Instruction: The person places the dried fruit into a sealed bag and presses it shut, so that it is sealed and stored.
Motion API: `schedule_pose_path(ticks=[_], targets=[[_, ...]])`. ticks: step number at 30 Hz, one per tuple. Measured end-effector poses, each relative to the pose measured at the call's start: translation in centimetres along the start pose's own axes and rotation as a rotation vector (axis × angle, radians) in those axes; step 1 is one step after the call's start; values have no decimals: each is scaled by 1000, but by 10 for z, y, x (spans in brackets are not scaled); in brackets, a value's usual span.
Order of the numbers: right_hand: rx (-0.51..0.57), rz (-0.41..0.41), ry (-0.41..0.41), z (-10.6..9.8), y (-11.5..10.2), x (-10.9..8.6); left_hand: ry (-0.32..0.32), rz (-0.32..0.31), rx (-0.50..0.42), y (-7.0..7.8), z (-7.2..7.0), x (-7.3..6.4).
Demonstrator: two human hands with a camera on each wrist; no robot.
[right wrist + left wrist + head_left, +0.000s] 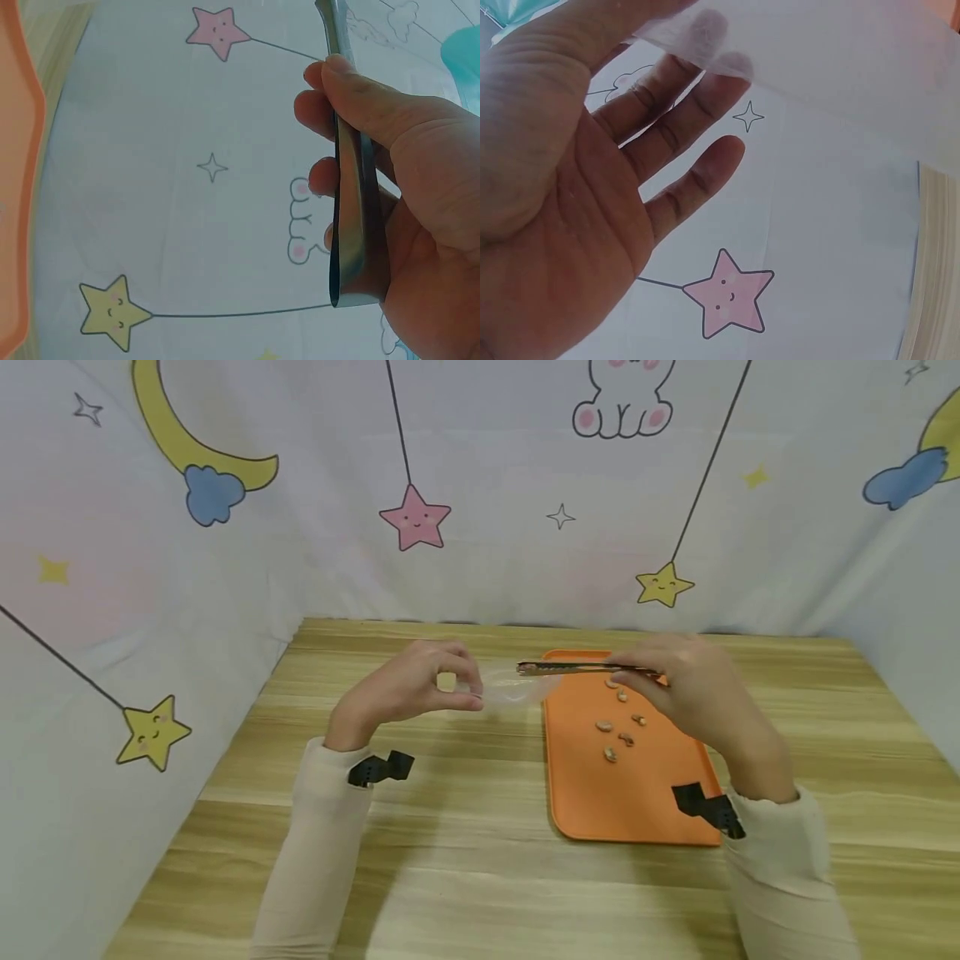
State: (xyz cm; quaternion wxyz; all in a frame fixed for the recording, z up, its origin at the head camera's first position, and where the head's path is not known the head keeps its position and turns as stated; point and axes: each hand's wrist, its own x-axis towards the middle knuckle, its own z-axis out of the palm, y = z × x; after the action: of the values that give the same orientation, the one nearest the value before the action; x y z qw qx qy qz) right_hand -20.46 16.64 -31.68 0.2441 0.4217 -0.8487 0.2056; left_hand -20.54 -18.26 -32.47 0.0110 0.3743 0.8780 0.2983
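Just left of the orange tray (637, 814), the left hand (420, 685) pinches a clear bag (506, 689) while the right hand (697, 693) grips metal tongs (577, 669), tips at the bag: probably a filling step, calling for careful alignment. Small nutlike pieces (603, 726) lie on the tray; open worktop (457, 843) spreads left of it, the far edge close behind.

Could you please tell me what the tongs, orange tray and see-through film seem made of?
Tongs: probably metal, polished, given the bright reflections.
Tray: likely plastic, smooth, being evenly orange with rounded corners.
Film: apparently translucent plastic; fingers show through.
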Motion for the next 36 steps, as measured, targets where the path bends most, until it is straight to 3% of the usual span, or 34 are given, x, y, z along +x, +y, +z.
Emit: schedule_pose_path(ticks=[17,36], targets=[[-22,18,-36,2,-9,1,14,41,-11,3,-3,6],[-19,69,-14,-12,4,-4,18,-14,-17,1,-4,-3]])
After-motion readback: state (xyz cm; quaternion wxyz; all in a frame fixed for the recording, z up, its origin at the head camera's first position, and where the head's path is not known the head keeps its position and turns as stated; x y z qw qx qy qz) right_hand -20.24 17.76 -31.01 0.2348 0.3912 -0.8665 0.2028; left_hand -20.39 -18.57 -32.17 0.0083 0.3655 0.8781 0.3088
